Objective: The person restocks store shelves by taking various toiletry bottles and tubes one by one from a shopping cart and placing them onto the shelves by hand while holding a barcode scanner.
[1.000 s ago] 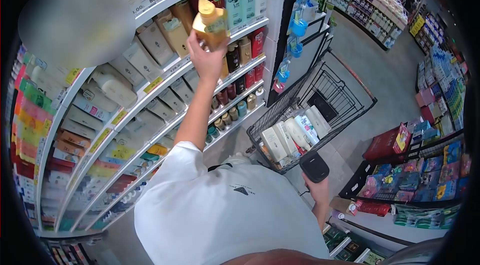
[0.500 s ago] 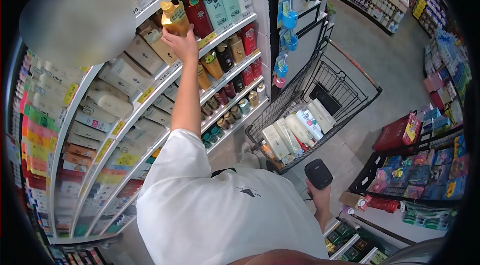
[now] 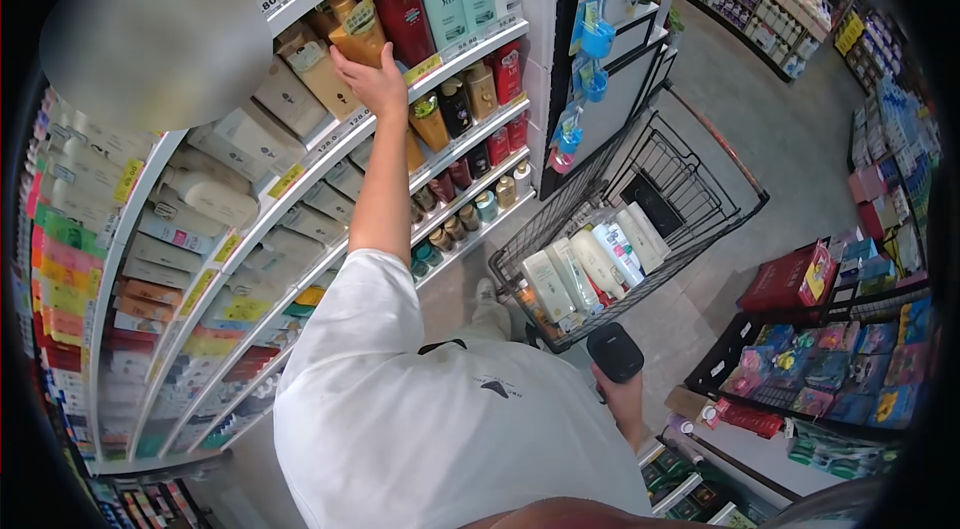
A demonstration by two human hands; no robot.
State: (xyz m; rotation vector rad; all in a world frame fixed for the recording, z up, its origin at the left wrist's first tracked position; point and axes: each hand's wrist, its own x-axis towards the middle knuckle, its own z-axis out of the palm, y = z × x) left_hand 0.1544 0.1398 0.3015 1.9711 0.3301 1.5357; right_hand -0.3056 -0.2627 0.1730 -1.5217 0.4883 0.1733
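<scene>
My left hand (image 3: pixel 372 87) reaches to the shelf, cupped round the lower part of a golden bottle (image 3: pixel 358 29), thumb on the right side and fingers on the left. The bottle stands in the shelf row, between boxed pale-gold bottles (image 3: pixel 318 74) on the left and a red bottle (image 3: pixel 402 19) on the right. Low at the right, my right hand (image 3: pixel 622 397) is closed round a rounded black device (image 3: pixel 615 352). A black wire cart (image 3: pixel 700 229) holds several white bottles and boxes (image 3: pixel 598 264).
Curved white shelves (image 3: pixel 300 174) with many bottles and price tags fill the left side. Blue hanging goods (image 3: pixel 597 37) are on the end panel. At the right stand a black crate (image 3: pixel 710 369) of colourful packets and a red box (image 3: pixel 783 279). Grey floor shows beyond the cart.
The golden bottle has moved from in front of the shelf, down and left, into the shelf row with my left hand. My right hand still holds the black device. The view has shifted slightly.
</scene>
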